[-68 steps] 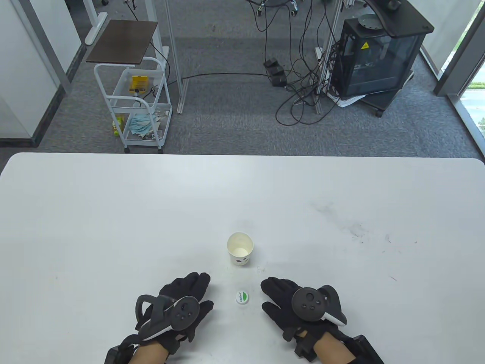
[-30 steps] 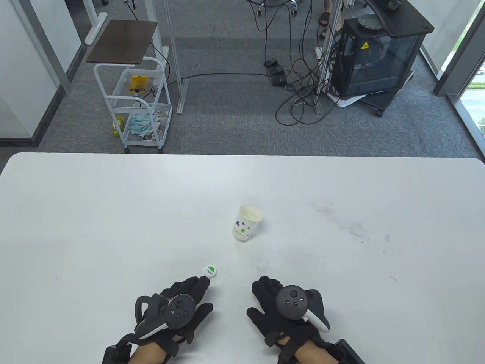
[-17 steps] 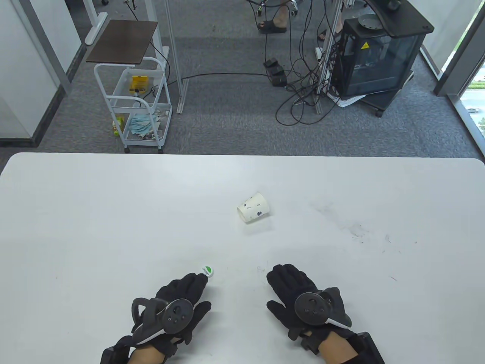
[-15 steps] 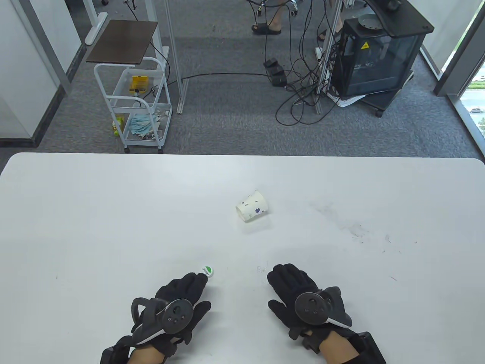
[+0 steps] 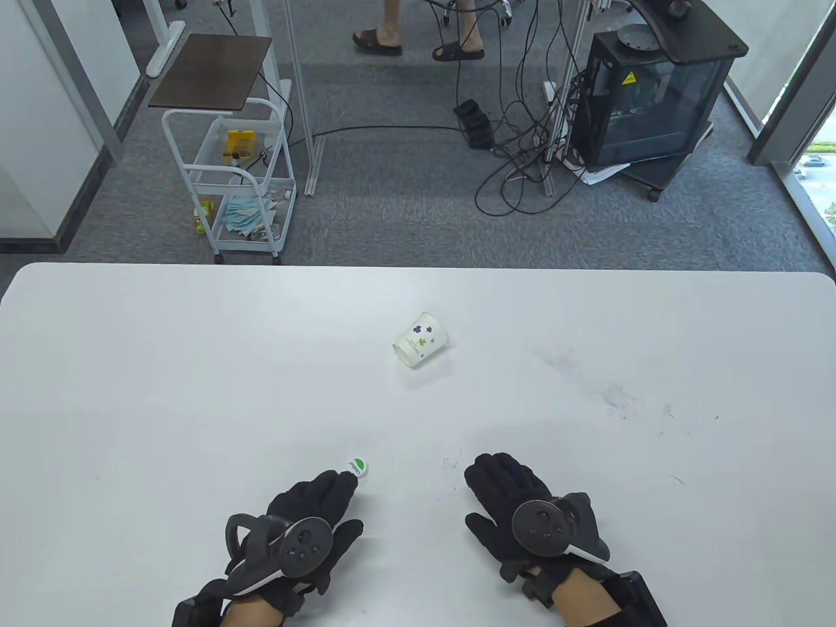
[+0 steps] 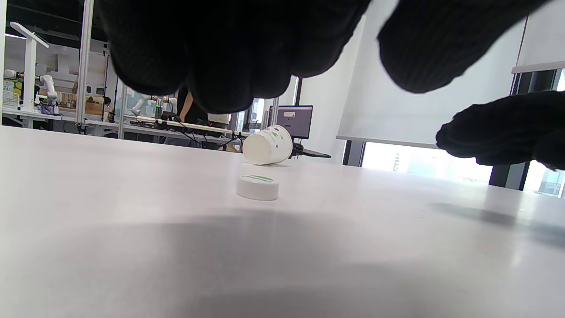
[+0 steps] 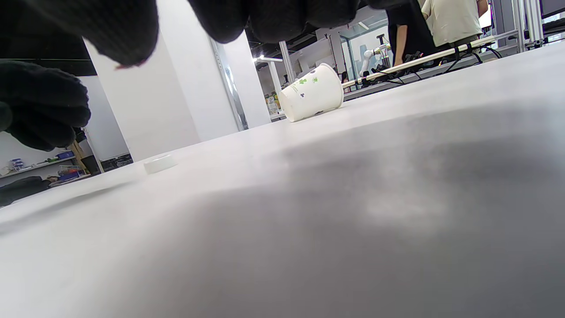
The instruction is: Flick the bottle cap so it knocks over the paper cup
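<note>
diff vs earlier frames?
The paper cup, upright 2.3 s ago, now lies on its side farther up the table. The bottle cap moved from between the hands to just beyond the left hand. Right hand stays flat, holding nothing.

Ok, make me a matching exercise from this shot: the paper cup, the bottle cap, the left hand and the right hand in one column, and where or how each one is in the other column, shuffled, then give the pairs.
Things:
1. paper cup
2. bottle cap
3. left hand
4. right hand

States:
A. lies flat on the table, just beyond the fingertips of one hand
B. rests on the table with nothing near its fingertips
C. lies on its side, farther out on the table
D. rests with its fingertips right by the small white and green disc

Pairs: 1-C, 2-A, 3-D, 4-B
</note>
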{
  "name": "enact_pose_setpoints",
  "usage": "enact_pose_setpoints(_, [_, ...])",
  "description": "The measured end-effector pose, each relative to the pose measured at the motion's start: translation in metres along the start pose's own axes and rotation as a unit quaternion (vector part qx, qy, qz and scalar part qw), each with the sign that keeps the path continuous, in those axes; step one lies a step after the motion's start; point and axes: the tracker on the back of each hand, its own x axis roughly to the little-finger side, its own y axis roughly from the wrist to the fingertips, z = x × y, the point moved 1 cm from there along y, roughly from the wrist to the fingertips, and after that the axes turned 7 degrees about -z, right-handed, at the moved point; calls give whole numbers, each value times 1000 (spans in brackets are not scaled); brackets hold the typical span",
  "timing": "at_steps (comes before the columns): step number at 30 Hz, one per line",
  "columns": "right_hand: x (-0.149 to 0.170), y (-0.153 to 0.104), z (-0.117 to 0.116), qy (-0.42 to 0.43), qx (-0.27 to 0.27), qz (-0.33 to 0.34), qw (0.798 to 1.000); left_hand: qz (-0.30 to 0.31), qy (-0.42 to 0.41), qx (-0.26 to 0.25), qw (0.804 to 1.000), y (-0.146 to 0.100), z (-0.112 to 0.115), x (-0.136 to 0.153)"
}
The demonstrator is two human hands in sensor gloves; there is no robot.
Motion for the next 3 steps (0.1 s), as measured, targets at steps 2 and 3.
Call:
enact_pose_setpoints(2, [0,0,0,1,-4,-2,1000,0,-1,3,1000,0,0,0])
enact_pose_setpoints(3, [0,0,0,2,-6,-2,1000,0,-1,2,1000,0,0,-1])
